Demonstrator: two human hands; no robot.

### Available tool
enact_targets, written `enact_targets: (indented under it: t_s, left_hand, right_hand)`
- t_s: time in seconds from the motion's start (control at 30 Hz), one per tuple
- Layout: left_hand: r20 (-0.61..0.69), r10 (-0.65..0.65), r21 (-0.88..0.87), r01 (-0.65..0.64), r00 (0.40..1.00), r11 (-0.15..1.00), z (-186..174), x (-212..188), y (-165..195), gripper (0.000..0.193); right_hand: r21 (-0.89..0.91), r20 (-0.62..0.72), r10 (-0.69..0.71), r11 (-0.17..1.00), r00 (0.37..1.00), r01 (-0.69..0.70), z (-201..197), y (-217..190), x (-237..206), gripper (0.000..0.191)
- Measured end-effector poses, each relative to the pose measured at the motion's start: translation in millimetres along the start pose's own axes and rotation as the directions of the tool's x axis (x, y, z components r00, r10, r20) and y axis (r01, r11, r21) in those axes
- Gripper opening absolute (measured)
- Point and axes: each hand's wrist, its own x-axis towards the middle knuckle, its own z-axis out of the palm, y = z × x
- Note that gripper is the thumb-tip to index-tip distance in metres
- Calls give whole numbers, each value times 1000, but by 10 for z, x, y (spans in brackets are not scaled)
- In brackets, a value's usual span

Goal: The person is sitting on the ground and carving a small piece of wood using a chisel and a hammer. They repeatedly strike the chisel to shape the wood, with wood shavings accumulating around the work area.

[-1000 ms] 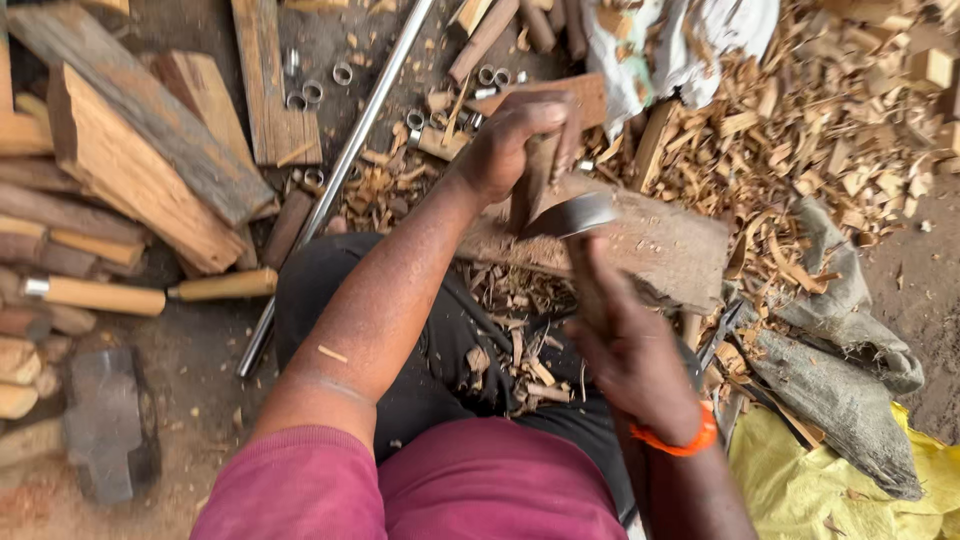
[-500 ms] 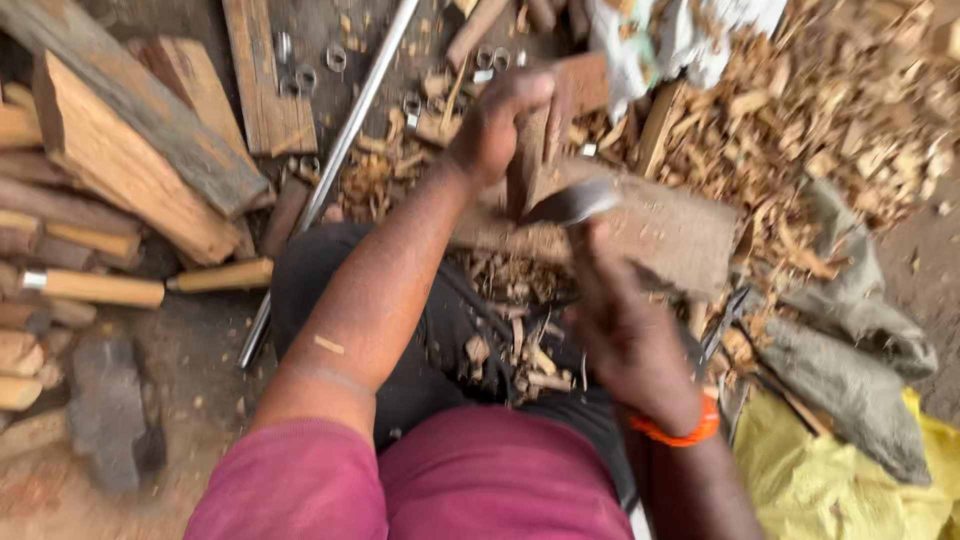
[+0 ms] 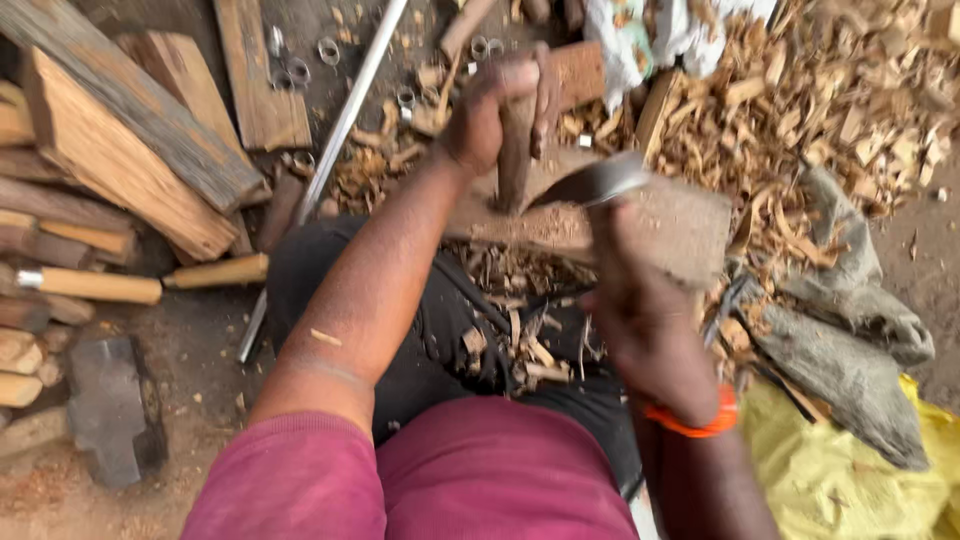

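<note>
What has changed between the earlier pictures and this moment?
The right hand has brought the curved blade down against the lower part of the upright wooden piece. The left hand still grips the top of that piece, which stays standing on the chopping block.

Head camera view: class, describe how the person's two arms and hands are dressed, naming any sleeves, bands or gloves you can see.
Both hands are bare, without gloves. The left hand sits at the end of a bare forearm; a maroon short sleeve covers the upper arm. The right hand has a bright orange wristband round its wrist. No watch or rings are visible.
</note>
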Motion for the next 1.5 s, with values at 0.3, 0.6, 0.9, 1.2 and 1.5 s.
enact_targets:
  t_s: [0.3, 0.6, 0.9, 1.2, 1.5]
  left_hand:
    - [107, -2, -42, 6, 994, 999, 12, -15, 58, 41]
    - [181, -67, -94, 85, 981, 992, -60, 2, 85, 37]
    - [202, -32, -101, 53, 979, 994, -75, 39, 34, 42]
    - [182, -88, -117, 110, 979, 987, -144, 26, 26, 43]
    - [7, -121, -25, 122, 993, 992, -147, 74, -174, 51]
  right_hand:
    - [-104, -63, -43, 994, 997, 36, -23, -360, 169, 96]
    - [-39, -179, 81, 995, 980, -89, -298, -263, -130, 96]
    - [-133, 67, -108, 984, 992, 116, 197, -79, 191, 96]
    - [-94, -48, -101, 991, 994, 96, -122, -423, 97, 92]
    - [-235, -78, 234, 940, 969, -246, 141, 242, -10, 91]
